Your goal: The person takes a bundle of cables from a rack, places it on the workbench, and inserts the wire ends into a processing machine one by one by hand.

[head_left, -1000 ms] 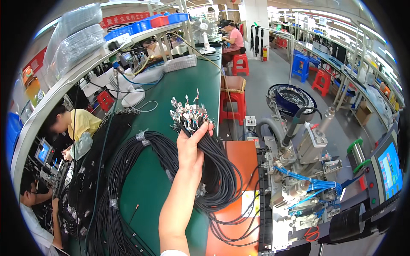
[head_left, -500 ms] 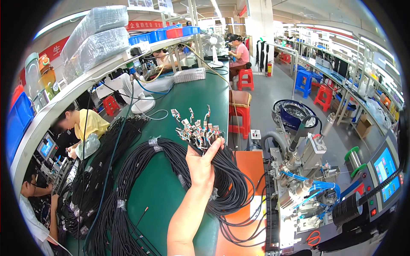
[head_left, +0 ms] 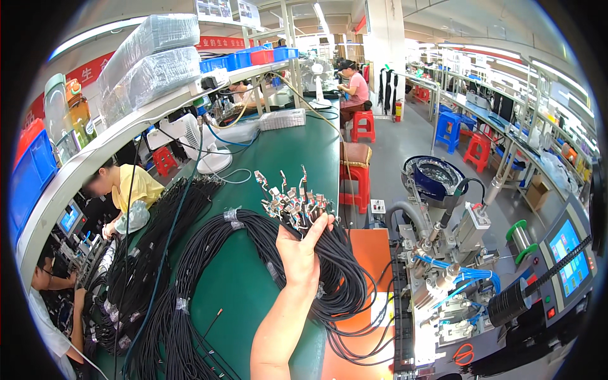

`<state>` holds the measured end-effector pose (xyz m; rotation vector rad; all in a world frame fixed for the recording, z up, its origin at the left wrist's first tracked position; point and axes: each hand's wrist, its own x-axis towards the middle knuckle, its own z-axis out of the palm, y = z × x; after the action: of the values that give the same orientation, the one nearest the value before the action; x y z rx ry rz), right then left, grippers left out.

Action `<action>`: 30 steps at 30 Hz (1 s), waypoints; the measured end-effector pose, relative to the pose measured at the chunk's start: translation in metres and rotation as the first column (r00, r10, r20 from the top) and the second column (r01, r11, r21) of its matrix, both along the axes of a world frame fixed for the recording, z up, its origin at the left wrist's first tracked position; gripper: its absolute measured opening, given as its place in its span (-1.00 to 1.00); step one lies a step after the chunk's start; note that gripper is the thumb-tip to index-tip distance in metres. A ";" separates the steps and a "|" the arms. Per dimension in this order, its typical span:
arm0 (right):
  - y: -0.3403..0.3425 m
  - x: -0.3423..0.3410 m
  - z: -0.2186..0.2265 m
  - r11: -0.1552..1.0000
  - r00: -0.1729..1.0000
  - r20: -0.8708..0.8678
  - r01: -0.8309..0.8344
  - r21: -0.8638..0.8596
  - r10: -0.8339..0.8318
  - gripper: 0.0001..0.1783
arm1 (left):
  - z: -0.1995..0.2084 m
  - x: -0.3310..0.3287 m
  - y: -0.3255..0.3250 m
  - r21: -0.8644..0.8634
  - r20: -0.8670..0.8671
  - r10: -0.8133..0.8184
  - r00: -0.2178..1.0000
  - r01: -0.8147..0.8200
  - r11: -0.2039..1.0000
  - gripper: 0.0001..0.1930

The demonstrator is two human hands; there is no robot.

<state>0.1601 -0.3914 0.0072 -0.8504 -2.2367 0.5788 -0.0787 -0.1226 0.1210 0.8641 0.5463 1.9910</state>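
My left hand [head_left: 297, 253] is closed around a bundle of black cables [head_left: 342, 278] just below their ends, with the thumb on the near side. Above the grip, the metal connector ends [head_left: 297, 201] fan out, showing small coloured wires. From the hand the cables loop down to the right over an orange mat [head_left: 370, 253]. A second long cable bundle [head_left: 215, 253], bound with clear tape, curves across the green table [head_left: 240, 304] to the left of my forearm. My right hand is out of the picture.
On the right stands a machine with blue air tubes [head_left: 465, 275], a touchscreen [head_left: 567, 256], red-handled scissors [head_left: 463, 354] and a bowl feeder [head_left: 437, 177]. More black cables [head_left: 152, 253] lie at left, where a co-worker in yellow [head_left: 136, 183] bends. A shelf [head_left: 126, 123] runs overhead.
The view has shifted slightly. My left hand keeps its hold on the cable bundle, and the connector ends have spread or turned a little.
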 end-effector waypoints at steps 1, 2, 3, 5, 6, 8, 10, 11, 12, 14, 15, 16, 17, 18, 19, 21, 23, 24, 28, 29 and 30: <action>0.000 -0.001 0.002 0.998 0.999 -0.040 0.027 -0.057 -0.029 -0.78 | 0.000 0.000 0.000 -0.003 0.002 -0.002 1.000 0.002 1.000 -0.72; 0.000 -0.002 0.004 0.992 0.995 -0.078 0.051 -0.114 -0.060 -0.78 | 0.000 -0.001 -0.001 -0.005 0.004 -0.003 1.000 0.003 1.000 -0.71; -0.001 -0.002 0.003 0.992 0.995 -0.078 0.052 -0.115 -0.062 -0.78 | 0.000 -0.002 -0.001 -0.006 0.005 -0.004 1.000 0.004 1.000 -0.71; -0.002 -0.001 -0.002 0.999 0.999 -0.024 0.032 0.020 -0.031 -0.77 | -0.001 -0.003 -0.001 -0.014 0.015 -0.008 1.000 0.008 1.000 -0.69; -0.002 -0.001 -0.002 0.999 0.999 -0.024 0.032 0.019 -0.032 -0.77 | -0.001 -0.003 -0.001 -0.021 0.027 -0.009 1.000 0.010 1.000 -0.69; -0.002 0.000 -0.001 0.991 0.996 -0.075 0.036 -0.126 -0.046 -0.76 | 0.000 -0.004 -0.002 -0.035 0.036 -0.022 0.999 0.023 0.999 -0.69; -0.001 -0.001 0.004 0.992 0.997 -0.064 0.040 -0.120 -0.048 -0.75 | 0.000 -0.004 -0.004 -0.049 0.044 -0.034 0.998 0.036 0.998 -0.70; 0.000 -0.001 0.006 0.993 0.997 -0.052 0.045 -0.113 -0.051 -0.75 | 0.000 -0.004 -0.004 -0.070 0.055 -0.042 0.998 0.046 0.997 -0.70; 0.000 -0.002 0.008 0.992 0.997 -0.052 0.046 -0.114 -0.052 -0.75 | 0.000 -0.004 -0.004 -0.090 0.065 -0.049 0.997 0.055 0.994 -0.70; 0.000 -0.004 0.011 0.993 0.996 -0.053 0.070 -0.096 -0.075 -0.79 | -0.003 -0.005 -0.003 -0.080 0.070 -0.059 0.996 0.065 0.995 -0.70; 0.001 -0.004 0.013 0.993 0.996 -0.054 0.070 -0.097 -0.075 -0.79 | -0.004 -0.006 -0.002 -0.068 0.075 -0.069 0.995 0.074 0.995 -0.71; 0.003 -0.005 0.015 0.993 0.995 -0.056 0.082 -0.081 -0.086 -0.81 | -0.004 -0.007 -0.002 -0.068 0.074 -0.068 0.995 0.073 0.995 -0.71; 0.004 -0.006 0.016 0.993 0.993 -0.058 0.094 -0.065 -0.098 -0.83 | -0.004 -0.008 -0.003 -0.077 0.074 -0.078 0.994 0.084 0.993 -0.74; 0.004 -0.007 0.015 0.994 0.994 -0.058 0.094 -0.064 -0.097 -0.83 | -0.004 -0.009 -0.003 -0.086 0.074 -0.088 0.993 0.094 0.992 -0.78; 0.005 -0.008 0.015 0.994 0.993 -0.058 0.099 -0.055 -0.102 -0.85 | -0.004 -0.011 -0.003 -0.084 0.074 -0.086 0.994 0.092 0.992 -0.78; 0.007 -0.008 0.016 0.994 0.993 -0.067 0.096 -0.044 -0.099 -0.86 | -0.002 -0.010 -0.005 -0.071 0.072 -0.103 0.992 0.108 0.992 -0.78; 0.009 -0.010 0.022 0.994 0.988 -0.119 0.100 -0.033 -0.104 -0.87 | 0.002 -0.006 -0.008 -0.054 0.036 -0.069 0.997 0.071 0.996 -0.79; 0.009 -0.011 0.022 0.996 0.988 -0.122 0.089 -0.024 -0.091 -0.87 | -0.001 -0.005 -0.008 -0.015 0.019 -0.082 0.996 0.082 0.997 -0.78; 0.007 -0.012 0.010 0.995 0.983 -0.152 0.101 0.007 -0.099 -0.87 | -0.005 -0.003 -0.018 0.021 -0.054 -0.120 0.991 0.121 0.992 -0.75; 0.005 -0.010 0.004 0.995 0.986 -0.137 0.098 0.005 -0.097 -0.88 | -0.005 -0.002 -0.022 0.024 -0.073 -0.122 0.990 0.124 0.992 -0.74; 0.004 -0.008 -0.001 0.995 0.988 -0.123 0.097 0.003 -0.096 -0.88 | -0.004 -0.001 -0.026 0.018 -0.079 -0.123 0.989 0.125 0.992 -0.75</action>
<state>0.1523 -0.3875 0.0060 -0.8892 -2.0743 0.5600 -0.0795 -0.1487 0.1173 0.9702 0.5021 1.8606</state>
